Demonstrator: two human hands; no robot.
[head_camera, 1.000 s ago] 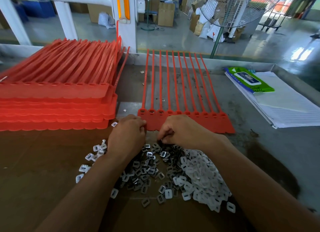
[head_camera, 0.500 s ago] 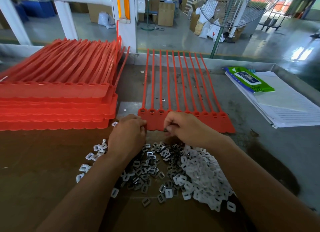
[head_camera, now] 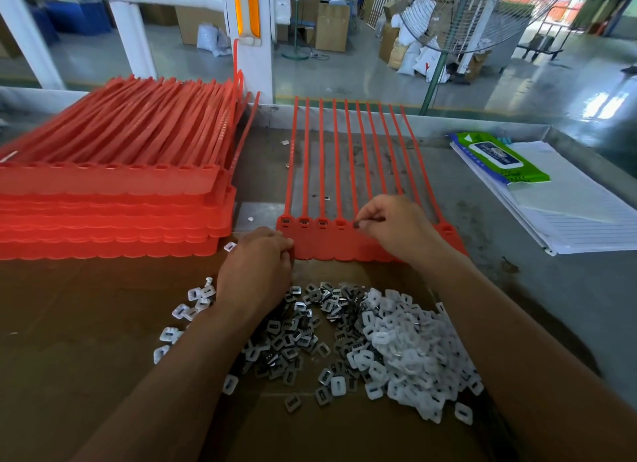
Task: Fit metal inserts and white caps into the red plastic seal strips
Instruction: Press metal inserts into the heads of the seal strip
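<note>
While the right hand (head_camera: 396, 227) pinches a small dark metal insert (head_camera: 358, 224) between thumb and fingertip over a socket in the red seal strips (head_camera: 320, 246), the left hand (head_camera: 256, 268) sits curled at the sheet's near-left corner.

Whether the left hand grips the edge or only presses it I cannot tell. If it slackens, the sheet could slide under the push and the insert seat crooked. The piece is tiny and could also slip from the pinch and drop between the strip tails. Both forearms hang over the loose heap of inserts (head_camera: 293, 337) and white caps (head_camera: 413, 358), so a sweep could scatter them. A stack of red strips (head_camera: 110, 199) crowds the left; a wipes pack (head_camera: 499, 158) and papers (head_camera: 579, 213) lie well right.
</note>
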